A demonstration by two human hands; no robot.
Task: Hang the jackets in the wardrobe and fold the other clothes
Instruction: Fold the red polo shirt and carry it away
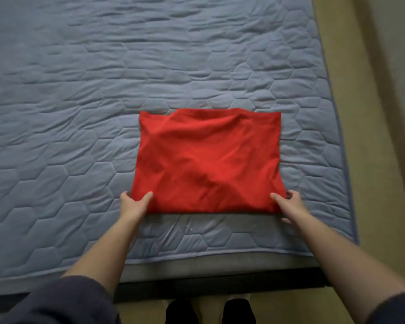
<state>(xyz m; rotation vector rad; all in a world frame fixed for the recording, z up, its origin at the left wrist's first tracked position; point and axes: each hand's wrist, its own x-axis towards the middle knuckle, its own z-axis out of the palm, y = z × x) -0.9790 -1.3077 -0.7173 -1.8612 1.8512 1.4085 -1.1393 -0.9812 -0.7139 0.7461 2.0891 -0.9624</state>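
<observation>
The red garment lies folded into a rough rectangle right of centre in the frame, on the blue quilted bed. The left hand has its fingers pinching the lower left corner, thumb on top. The right hand pinches the lower right corner the same way.

One folded red garment, one blue quilted mattress, one stretch of tan floor. Two bare hands: one left hand, one right hand. Two dark sleeves, two dark feet at bottom edge.
</observation>
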